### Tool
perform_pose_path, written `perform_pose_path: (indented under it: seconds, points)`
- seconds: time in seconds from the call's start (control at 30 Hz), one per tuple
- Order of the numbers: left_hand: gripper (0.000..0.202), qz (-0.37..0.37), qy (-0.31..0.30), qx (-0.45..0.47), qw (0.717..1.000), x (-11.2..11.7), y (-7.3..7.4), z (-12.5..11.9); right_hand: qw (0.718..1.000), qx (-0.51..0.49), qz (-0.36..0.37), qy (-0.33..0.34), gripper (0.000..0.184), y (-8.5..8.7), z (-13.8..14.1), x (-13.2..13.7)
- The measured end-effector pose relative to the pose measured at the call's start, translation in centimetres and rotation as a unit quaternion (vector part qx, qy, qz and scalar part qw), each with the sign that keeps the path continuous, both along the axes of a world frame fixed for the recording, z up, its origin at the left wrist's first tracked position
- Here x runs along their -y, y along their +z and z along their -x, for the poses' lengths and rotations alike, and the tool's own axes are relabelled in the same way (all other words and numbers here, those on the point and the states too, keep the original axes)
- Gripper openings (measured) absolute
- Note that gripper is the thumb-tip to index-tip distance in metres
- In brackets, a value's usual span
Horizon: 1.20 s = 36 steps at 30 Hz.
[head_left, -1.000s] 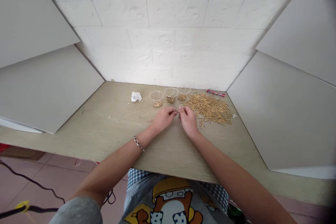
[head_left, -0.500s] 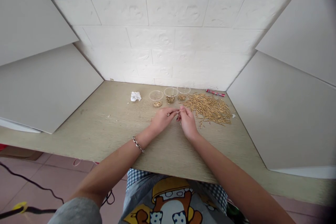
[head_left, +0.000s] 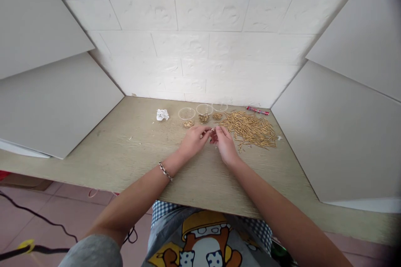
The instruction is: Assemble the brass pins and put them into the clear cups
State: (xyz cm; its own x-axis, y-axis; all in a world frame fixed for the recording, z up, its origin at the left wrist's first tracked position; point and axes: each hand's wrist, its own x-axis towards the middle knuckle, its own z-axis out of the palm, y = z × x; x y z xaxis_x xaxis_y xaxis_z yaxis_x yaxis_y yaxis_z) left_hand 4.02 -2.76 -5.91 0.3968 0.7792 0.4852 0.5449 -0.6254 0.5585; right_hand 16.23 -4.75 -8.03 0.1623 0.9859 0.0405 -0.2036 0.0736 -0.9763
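Observation:
My left hand (head_left: 194, 140) and my right hand (head_left: 224, 142) meet over the middle of the wooden table (head_left: 131, 150), fingertips pinched together on a small metal piece (head_left: 212, 130) too tiny to name. A bracelet circles my left wrist. Just right of my right hand lies a wide pile of thin golden sticks (head_left: 250, 128). Behind the hands stand three small clear cups: the left cup (head_left: 186, 117), the middle cup (head_left: 204, 112) and the right cup (head_left: 219, 110), each with a little golden material inside.
A crumpled white scrap (head_left: 162, 114) lies left of the cups. A red pen (head_left: 257, 111) rests by the back wall at the right. Grey boards lean at both sides of the table. Cables trail on the floor at lower left.
Both hands have stayed in place, only the fingers shifting slightly around the small piece held between them.

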Motion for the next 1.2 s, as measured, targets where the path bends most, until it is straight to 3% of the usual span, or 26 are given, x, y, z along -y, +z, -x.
perform_pose_path:
  seconds: [0.17, 0.37, 0.77, 1.2]
  points:
    - [0.021, 0.142, 0.002, 0.078, 0.987, -0.1, 0.6, 0.0, 0.992, 0.110, -0.059, 0.001, 0.020, 0.7, -0.9, 0.0]
    - [0.024, 0.211, -0.019, 0.104, 0.972, -0.3, 0.9, 0.1, 0.974, 0.210, -0.079, -0.009, 0.018, 1.2, -1.5, 0.2]
    - [0.026, 0.184, -0.009, 0.067, 0.981, -0.5, 0.7, 0.1, 0.960, 0.261, -0.089, -0.051, 0.020, 2.0, -2.1, 0.5]
    - [0.024, 0.119, -0.053, 0.039, 0.991, -0.7, 0.2, 0.3, 0.970, 0.227, -0.087, -0.003, 0.018, 1.8, -2.3, 0.3]
